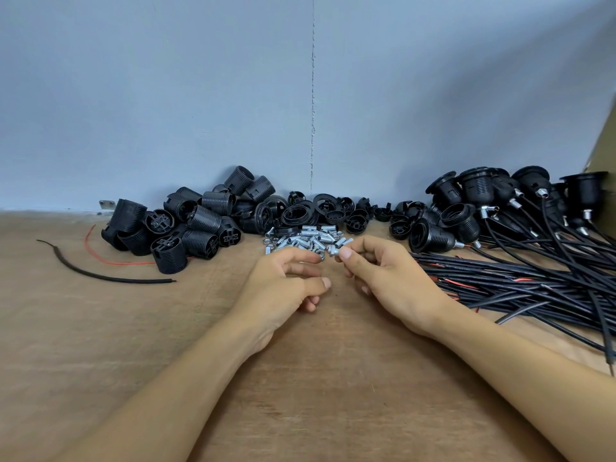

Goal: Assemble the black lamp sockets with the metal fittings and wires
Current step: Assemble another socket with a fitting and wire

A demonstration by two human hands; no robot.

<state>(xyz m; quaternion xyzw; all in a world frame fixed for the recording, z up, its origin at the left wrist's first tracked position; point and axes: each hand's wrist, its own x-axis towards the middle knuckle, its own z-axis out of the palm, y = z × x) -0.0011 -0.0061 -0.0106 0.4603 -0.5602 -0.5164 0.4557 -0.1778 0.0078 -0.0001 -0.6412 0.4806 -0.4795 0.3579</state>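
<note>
Looking down at a wooden bench (133, 345). At centre frame, pinching one short silver metal fitting (332, 251) between thumb and forefinger of the right hand (376, 278), with long axis pointing left toward the left hand (283, 285). Hovering just beside it with left fingers loosely curling; impossible telling whether gripping a tiny nut. Lying just above both hands: heap of fittings (303, 240). Piling at mid-left: black lamp sockets (186, 225). Sprawling at right: black wires (516, 281).
</note>
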